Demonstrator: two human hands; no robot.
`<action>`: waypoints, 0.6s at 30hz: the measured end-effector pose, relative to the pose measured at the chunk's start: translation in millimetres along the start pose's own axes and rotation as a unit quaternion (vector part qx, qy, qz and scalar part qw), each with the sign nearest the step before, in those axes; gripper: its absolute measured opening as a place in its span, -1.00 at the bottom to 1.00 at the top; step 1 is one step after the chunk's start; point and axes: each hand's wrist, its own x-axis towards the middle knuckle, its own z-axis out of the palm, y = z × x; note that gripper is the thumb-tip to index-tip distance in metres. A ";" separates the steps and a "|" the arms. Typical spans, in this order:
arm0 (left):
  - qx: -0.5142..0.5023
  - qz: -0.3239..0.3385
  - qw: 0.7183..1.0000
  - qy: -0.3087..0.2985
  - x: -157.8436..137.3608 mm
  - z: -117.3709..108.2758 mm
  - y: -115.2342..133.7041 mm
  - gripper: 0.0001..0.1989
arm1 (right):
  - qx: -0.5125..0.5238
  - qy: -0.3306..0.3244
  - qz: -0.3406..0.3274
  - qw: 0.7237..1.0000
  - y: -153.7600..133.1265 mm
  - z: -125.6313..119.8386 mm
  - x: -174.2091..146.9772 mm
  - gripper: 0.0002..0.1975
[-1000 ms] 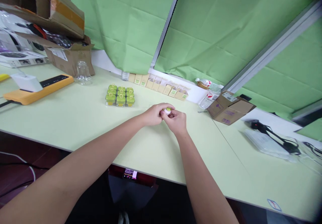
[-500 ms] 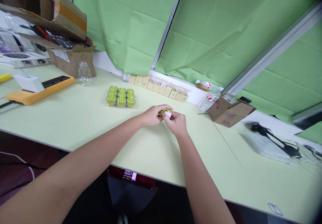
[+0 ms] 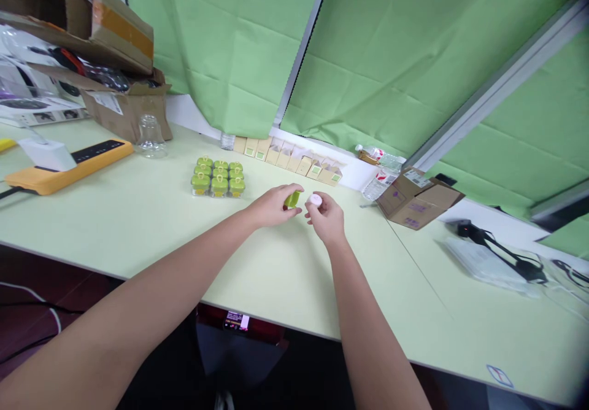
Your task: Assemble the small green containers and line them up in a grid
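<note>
My left hand [image 3: 275, 205] is closed around a small green cap-like piece [image 3: 292, 199], held above the table. Just to its right, my right hand [image 3: 327, 215] pinches a small white round piece [image 3: 315, 199] between thumb and fingers. A narrow gap separates the two pieces. Left of my hands stand several small clear containers with green lids [image 3: 219, 177], packed in tidy rows. The fingers partly hide both held pieces.
A row of small beige cartons [image 3: 294, 157] lines the back of the table [image 3: 276, 275]. An orange power strip [image 3: 69, 166] and a clear plastic dome [image 3: 151, 136] are at left. Water bottles [image 3: 381, 177] and a cardboard box [image 3: 416, 198] stand at back right.
My hands have drawn apart. The white piece, earlier against the green one, is now separate in my right hand, and the green piece stays in my left.
</note>
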 end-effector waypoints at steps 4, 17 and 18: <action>0.016 -0.029 0.999 -0.035 -5.7 -1.3 10.2 -0.53 | 0.070 -0.008 0.068 0.995 3.4 1.9 3.4 -0.60; 0.008 -0.023 0.999 -0.048 -10.3 7.8 12.1 -0.69 | 0.064 -0.009 0.083 0.994 18.4 6.0 8.7 -0.59; 0.009 -0.023 0.999 -0.046 -10.4 8.1 11.8 -0.69 | 0.044 -0.013 0.076 0.996 18.7 5.6 8.1 -0.60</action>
